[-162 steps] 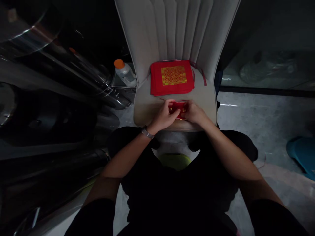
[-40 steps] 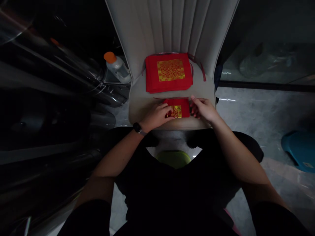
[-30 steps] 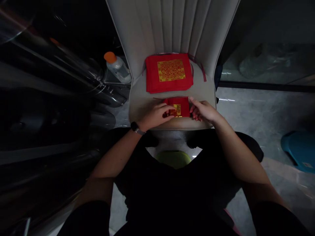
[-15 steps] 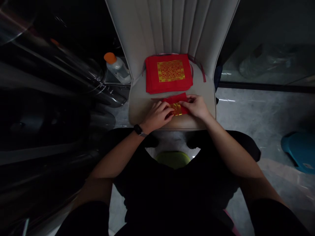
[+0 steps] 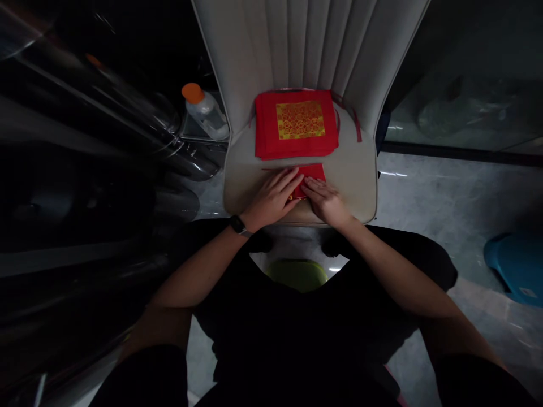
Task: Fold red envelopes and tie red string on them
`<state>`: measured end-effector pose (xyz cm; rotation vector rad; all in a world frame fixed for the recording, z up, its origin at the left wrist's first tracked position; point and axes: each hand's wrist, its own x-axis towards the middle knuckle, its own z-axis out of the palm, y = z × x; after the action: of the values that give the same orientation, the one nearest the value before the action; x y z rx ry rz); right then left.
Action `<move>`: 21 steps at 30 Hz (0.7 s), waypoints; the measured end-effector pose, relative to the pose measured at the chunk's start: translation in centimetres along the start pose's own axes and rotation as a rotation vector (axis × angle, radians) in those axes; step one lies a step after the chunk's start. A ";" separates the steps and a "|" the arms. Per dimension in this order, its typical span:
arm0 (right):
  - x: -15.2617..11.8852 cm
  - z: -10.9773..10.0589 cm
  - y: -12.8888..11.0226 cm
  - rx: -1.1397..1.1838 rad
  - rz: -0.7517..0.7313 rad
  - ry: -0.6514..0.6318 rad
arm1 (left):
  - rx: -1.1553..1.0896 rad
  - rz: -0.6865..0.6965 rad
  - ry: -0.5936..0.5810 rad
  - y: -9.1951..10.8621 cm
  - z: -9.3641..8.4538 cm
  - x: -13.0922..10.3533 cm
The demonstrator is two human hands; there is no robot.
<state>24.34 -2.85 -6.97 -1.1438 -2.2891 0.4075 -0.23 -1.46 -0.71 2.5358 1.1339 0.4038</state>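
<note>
A small folded red piece [image 5: 314, 171] with a little gold at its lower edge lies on the front of the pale chair seat [image 5: 352, 186]. My left hand [image 5: 278, 195] rests flat on its left part, fingers stretched out. On its right part my right hand [image 5: 326, 199] presses down with extended fingers, the two hands nearly touching. Behind them sits a stack of red pieces [image 5: 267, 127], the top one printed with a gold pattern. Dark red ribbons trail from the stack at both sides.
A bottle with an orange cap [image 5: 208, 117] stands left of the chair on a dark shelf. A blue plastic object [image 5: 515, 265] is on the floor at the right. Below the seat, between the knees, shows a green object [image 5: 297, 273].
The small red piece now lies folded over, most of its gold print covered. My right hand has moved left and gone from pinching its edge to lying flat on it.
</note>
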 end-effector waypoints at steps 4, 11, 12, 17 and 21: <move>-0.3 -0.2 0.2 0.017 -0.032 -0.026 | 0.063 -0.006 -0.056 0.1 -0.3 0.1; -0.1 -1.4 0.5 0.030 -0.090 -0.094 | 0.070 -0.017 -0.054 -0.1 -0.3 0.2; -0.1 -1.4 0.6 0.035 -0.097 -0.097 | 0.067 -0.017 -0.053 -0.1 -0.3 0.2; -0.2 -1.3 0.8 0.055 -0.095 -0.083 | 0.068 -0.009 -0.058 0.0 -0.4 0.1; -0.1 -1.3 0.5 0.043 -0.044 -0.012 | 0.070 -0.013 -0.047 0.0 -0.4 0.1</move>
<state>25.45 -2.57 -6.20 -1.0709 -2.3004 0.4462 -0.33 -1.34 -0.35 2.5819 1.1665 0.3053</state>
